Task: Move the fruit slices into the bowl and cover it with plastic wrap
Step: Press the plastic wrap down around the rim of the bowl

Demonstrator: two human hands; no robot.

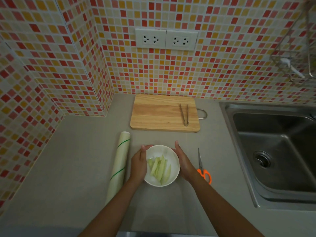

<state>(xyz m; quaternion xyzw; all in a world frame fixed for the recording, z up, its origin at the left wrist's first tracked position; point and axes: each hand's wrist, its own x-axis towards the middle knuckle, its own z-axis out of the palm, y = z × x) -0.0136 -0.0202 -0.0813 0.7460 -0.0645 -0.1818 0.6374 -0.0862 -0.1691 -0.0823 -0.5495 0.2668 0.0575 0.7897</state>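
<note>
A white bowl (172,158) stands on the grey counter near the front, with several pale green fruit slices (159,167) lying in it. A faint glossy sheen shows across its mouth; I cannot tell whether film lies over it. My left hand (138,162) presses flat against the bowl's left side, its fingertips reaching the far rim. Against the right side rests my right hand (183,161), fingers straight and pointing away from me. The roll of plastic wrap (118,165), marked with green lines, lies lengthwise just left of my left hand.
Orange-handled scissors (203,171) lie right of the bowl. Behind the bowl, a wooden cutting board (157,113) carries metal tongs (184,113). A steel sink (277,151) fills the right side. Tiled walls close the back and left, with sockets (165,39) above.
</note>
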